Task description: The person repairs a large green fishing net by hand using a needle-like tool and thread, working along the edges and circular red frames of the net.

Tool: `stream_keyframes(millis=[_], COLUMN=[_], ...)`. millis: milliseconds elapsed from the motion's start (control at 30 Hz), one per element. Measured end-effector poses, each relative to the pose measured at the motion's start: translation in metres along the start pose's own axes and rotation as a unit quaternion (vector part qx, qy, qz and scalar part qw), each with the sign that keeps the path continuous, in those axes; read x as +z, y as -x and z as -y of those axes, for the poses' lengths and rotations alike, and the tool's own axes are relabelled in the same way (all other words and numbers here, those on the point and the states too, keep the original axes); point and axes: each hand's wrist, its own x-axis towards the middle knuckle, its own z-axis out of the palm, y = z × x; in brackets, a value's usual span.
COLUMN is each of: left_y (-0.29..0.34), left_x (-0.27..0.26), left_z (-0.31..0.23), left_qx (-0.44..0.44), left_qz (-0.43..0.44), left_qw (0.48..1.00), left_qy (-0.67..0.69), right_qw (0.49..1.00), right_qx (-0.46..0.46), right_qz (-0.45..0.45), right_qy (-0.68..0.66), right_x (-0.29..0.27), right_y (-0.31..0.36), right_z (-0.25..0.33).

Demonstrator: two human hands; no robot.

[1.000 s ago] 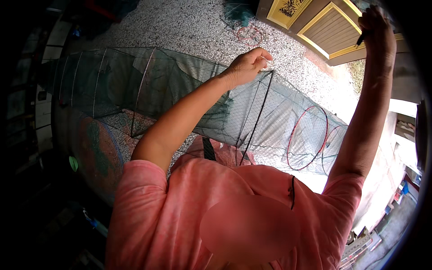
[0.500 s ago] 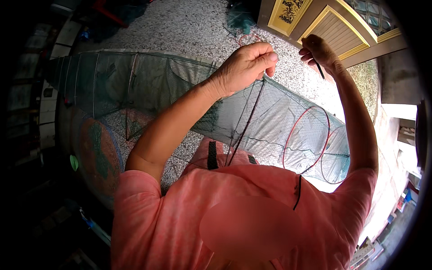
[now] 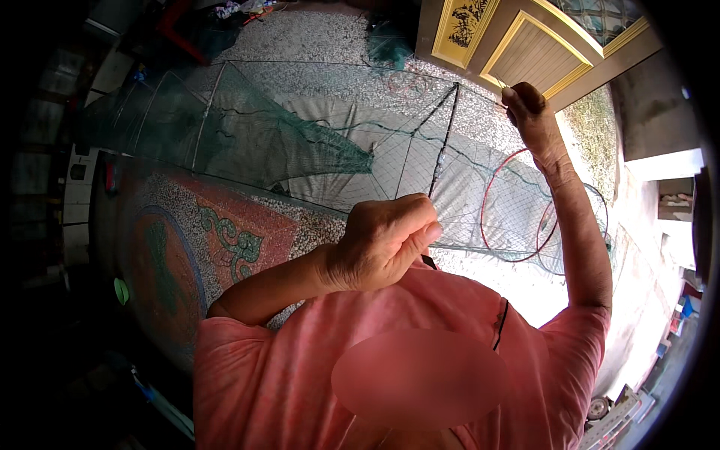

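A long green folding net trap [image 3: 285,161] with dark square frames stretches across the view in front of me. My left hand [image 3: 390,244] is closed at its near edge, where the lower end of a dark frame bar [image 3: 443,150] runs behind the knuckles. The fingers appear to pinch the trap's corner there; fine strands show beside the thumb. Raised to the far right, my right hand [image 3: 534,124] is closed in a pinch, apart from the netting. A faint thin line shows by its fingertips, but what it grips is too small to make out.
Red hoop rings [image 3: 482,202] stand at the trap's right end. Beyond is a brown and yellow panelled door [image 3: 536,52]. Dark green netting [image 3: 388,46] lies on the pebbled floor [image 3: 315,34]. A patterned red mosaic [image 3: 247,217] lies at left.
My left hand has come down and nearer to me, from the frame's far corner to its near edge. The right hand has dropped slightly; its slim black stick no longer shows. The trap has shifted and turned.
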Motion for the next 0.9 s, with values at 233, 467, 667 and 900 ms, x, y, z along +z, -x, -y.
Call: stream_keyframes(millis=[233, 467, 667, 900], left_y=[0.05, 0.043, 0.034, 0.04], left_x=[0.02, 0.003, 0.002, -0.013], left_z=[0.042, 0.066, 0.055, 0.044], left_qx=[-0.008, -0.121, -0.125, 0.021], left_qz=[-0.018, -0.041, -0.031, 0.096], left_qw=[1.0, 0.974, 0.962, 0.993], left_qy=[-0.016, 0.186, 0.239, 0.071], right_qw=[0.996, 0.802, 0.548, 0.611], right_qx=[0.013, -0.096, -0.056, -0.24], right_qz=[-0.084, -0.062, 0.234, 0.452], right_qy=[0.005, -0.587, -0.802, -0.604], right_x=[0.026, 0.001, 0.069, 0.104], right_y=[0.031, 0.119, 0.228, 0.217], right_z=[-0.02, 0.073, 0.156, 0.193])
